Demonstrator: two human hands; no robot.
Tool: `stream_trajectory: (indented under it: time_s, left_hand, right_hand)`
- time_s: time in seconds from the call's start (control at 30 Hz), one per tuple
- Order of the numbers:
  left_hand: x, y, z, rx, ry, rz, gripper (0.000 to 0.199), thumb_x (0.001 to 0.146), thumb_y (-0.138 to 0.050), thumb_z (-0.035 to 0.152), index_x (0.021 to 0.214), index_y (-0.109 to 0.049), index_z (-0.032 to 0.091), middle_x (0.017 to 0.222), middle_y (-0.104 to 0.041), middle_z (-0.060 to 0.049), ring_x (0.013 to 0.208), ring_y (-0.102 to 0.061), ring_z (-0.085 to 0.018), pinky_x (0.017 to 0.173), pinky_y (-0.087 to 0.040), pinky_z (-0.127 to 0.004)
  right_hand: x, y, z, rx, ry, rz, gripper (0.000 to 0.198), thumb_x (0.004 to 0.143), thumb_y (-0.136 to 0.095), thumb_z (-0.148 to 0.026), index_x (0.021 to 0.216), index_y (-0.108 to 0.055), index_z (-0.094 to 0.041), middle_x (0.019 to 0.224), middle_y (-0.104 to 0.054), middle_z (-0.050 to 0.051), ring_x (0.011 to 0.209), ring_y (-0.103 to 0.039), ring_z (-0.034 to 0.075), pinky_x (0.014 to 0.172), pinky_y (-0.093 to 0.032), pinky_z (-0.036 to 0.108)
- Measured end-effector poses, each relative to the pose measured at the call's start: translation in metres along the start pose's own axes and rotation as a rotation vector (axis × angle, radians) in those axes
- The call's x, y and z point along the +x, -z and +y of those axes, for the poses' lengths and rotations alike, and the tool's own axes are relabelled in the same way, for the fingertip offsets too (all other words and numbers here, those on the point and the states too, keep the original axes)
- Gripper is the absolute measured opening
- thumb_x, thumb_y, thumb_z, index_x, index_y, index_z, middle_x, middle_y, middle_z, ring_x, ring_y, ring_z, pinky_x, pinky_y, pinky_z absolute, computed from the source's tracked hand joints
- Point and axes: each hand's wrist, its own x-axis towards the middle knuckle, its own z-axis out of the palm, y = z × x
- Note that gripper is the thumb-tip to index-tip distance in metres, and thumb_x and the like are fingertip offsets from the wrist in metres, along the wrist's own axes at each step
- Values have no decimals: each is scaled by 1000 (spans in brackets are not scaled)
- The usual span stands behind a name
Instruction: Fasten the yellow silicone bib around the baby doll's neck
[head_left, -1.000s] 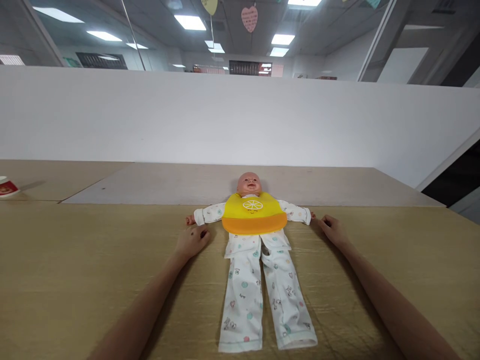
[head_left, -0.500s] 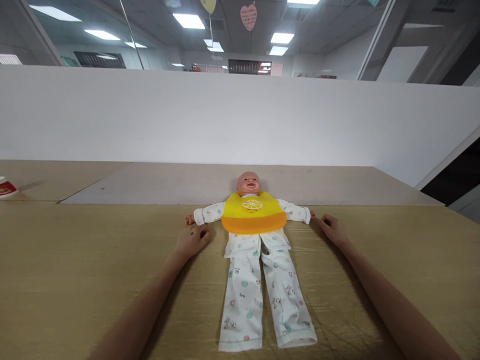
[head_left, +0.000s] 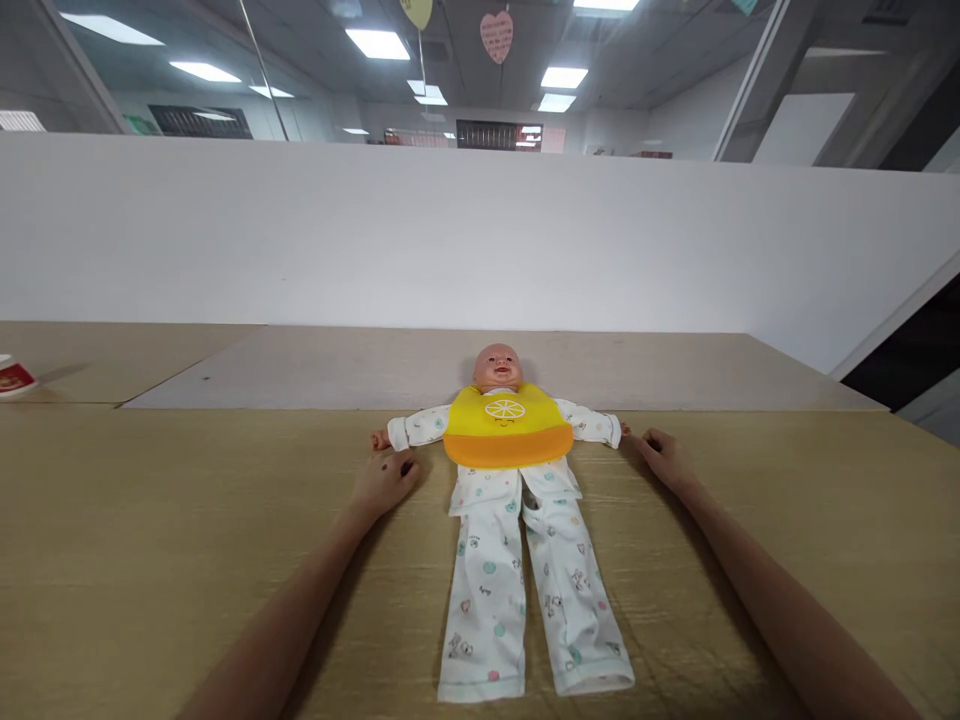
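A baby doll (head_left: 498, 368) lies on its back on the table, arms spread sideways. It wears a yellow bib (head_left: 507, 425) with a white citrus slice and an orange lower pocket. White patterned trousers (head_left: 487, 600) lie below the matching top, legs apart. My left hand (head_left: 384, 482) rests on the tabletop with curled fingers, just below the doll's hand (head_left: 380, 440) at left; nothing shows in it. On the other side, my right hand (head_left: 666, 460) lies with fingers stretched toward the doll's other hand (head_left: 625, 429), thumb apart. Whether those fingertips touch it is hard to tell.
A wood-coloured table (head_left: 150, 540) runs under everything, with a paler panel (head_left: 337, 365) behind. At the far left edge a red and white container (head_left: 13, 376) is partly cut off. A white partition wall (head_left: 480, 240) with glass above stands at the back.
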Motion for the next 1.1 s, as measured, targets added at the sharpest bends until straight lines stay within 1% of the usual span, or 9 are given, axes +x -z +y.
stream_trajectory:
  time_s: [0.23, 0.4, 0.5, 0.63, 0.83, 1.0, 1.1]
  left_hand:
    - [1, -3, -2, 4, 0, 12, 33, 85, -38, 39, 77, -64, 21, 86, -72, -9, 85, -65, -24, 62, -38, -29]
    - [1, -4, -3, -7, -33, 22, 34, 87, -37, 38, 74, -63, 20, 82, -71, -8, 80, -63, -22, 64, -38, -28]
    - [0, -3, -1, -38, -56, 28, 34, 87, -37, 36, 74, -64, 20, 80, -70, -7, 78, -62, -20, 65, -37, -28]
    - [-3, 0, 4, -48, -40, 35, 32, 87, -39, 34, 76, -65, 19, 80, -71, -6, 76, -63, -20, 64, -37, -27]
    - [-4, 3, 7, -35, -62, 23, 31, 87, -39, 32, 75, -64, 18, 82, -71, -7, 76, -62, -19, 67, -38, -28]
    - [-4, 3, 7, -53, -41, 13, 32, 87, -39, 33, 75, -64, 19, 81, -70, -7, 77, -62, -20, 65, -37, -28]
    - [-4, 4, 7, -39, -52, 6, 31, 88, -39, 33, 75, -63, 19, 80, -70, -7, 77, -62, -20, 66, -38, -27]
  right_hand:
    - [1, -1, 2, -6, -5, 1, 63, 66, -40, -81, 54, -44, -20, 51, -44, 1, 52, -38, 12, 50, -31, 27]
    - [0, 0, 0, -15, -2, -3, 60, 67, -42, -78, 53, -44, -20, 51, -46, 1, 53, -40, 12, 51, -32, 27]
    - [-2, 1, -3, -14, 2, -5, 61, 67, -41, -79, 53, -44, -20, 51, -47, 2, 52, -42, 13, 51, -32, 27]
    - [-3, 2, -5, -9, 16, -2, 62, 67, -41, -80, 53, -43, -20, 51, -48, 2, 52, -42, 13, 51, -32, 27]
    - [-1, -1, 0, -23, 17, 5, 59, 68, -42, -76, 54, -45, -20, 52, -49, 2, 54, -42, 14, 52, -33, 27]
    - [1, -3, 6, -39, 16, 2, 54, 70, -42, -72, 54, -46, -20, 53, -50, 3, 54, -43, 14, 53, -32, 27]
    - [0, -3, 6, -45, 27, 4, 54, 71, -42, -71, 55, -46, -20, 53, -50, 2, 55, -44, 14, 53, -32, 27]
